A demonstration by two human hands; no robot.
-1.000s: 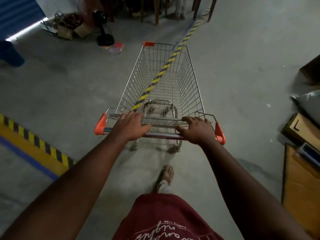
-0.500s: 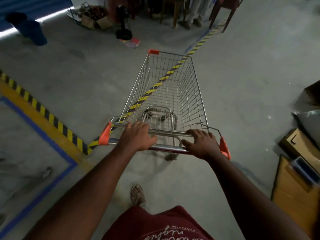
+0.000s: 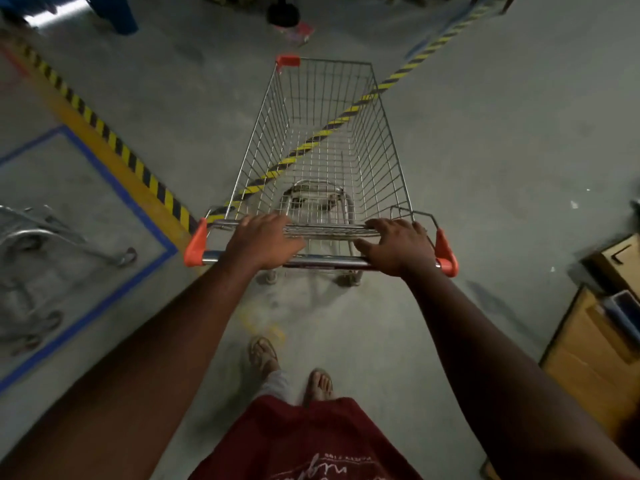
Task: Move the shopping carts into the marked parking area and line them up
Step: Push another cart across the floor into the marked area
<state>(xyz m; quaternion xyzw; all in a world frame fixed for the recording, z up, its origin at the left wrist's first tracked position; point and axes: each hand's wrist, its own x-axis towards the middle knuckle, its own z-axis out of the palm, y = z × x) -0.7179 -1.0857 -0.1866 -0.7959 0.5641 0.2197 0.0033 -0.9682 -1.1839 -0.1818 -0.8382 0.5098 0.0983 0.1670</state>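
Note:
An empty wire shopping cart (image 3: 388,140) with orange handle caps stands in front of me on the concrete floor. My left hand (image 3: 261,242) and my right hand (image 3: 398,247) both grip its handle bar (image 3: 325,262). To the left lies the parking area, outlined in blue tape (image 3: 114,188) and bordered by a yellow-and-black striped line (image 3: 114,143). Part of a second cart (image 3: 41,233) stands inside that outline at the left edge. My cart sits outside the outline, to its right.
A yellow-and-black floor stripe (image 3: 415,64) runs diagonally under the cart to the far right. Cardboard boxes (image 3: 595,337) line the right edge. A black fan base (image 3: 282,13) and a red item (image 3: 298,31) lie ahead. A blue object (image 3: 117,12) stands far left.
I have walked forward and turned right with the cart. The blue-taped area and a second cart have come further into view on the left. Both hands kept hold of the handle.

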